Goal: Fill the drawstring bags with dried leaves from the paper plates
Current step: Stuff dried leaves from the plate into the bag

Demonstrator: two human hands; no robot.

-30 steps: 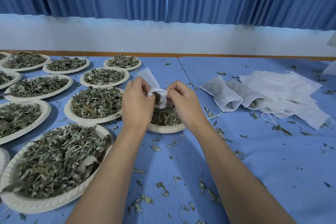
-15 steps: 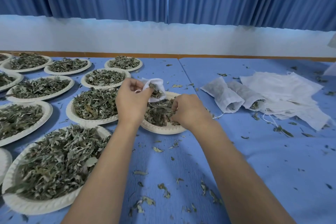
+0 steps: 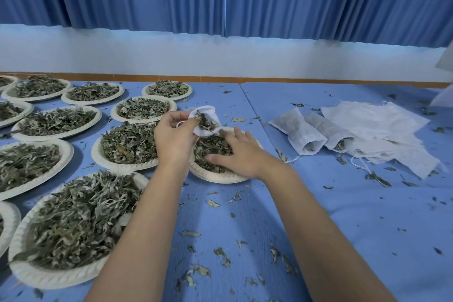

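Right hand (image 3: 242, 155) now spreads over leaves (image 3: 212, 146); left hand (image 3: 175, 137) grips bag (image 3: 202, 131).

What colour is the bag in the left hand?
White; the bag shows best in the head view.

White drawstring bag (image 3: 207, 129), mouth open, dried leaves (image 3: 204, 123) inside, pinched by the left hand (image 3: 175, 140); a leaf-filled paper plate (image 3: 215, 177) lies under the right hand (image 3: 241, 155).

Leaf-heaped paper plates (image 3: 44, 276) crowd the left half of the desk (image 3: 343, 216), rims just beside one another, leaving only narrow gaps between them. A spread pile of empty bags (image 3: 372, 120) and two filled bags (image 3: 297, 131) take up the far right. The near right lies open, strewn only with flat leaf scraps (image 3: 221, 254)
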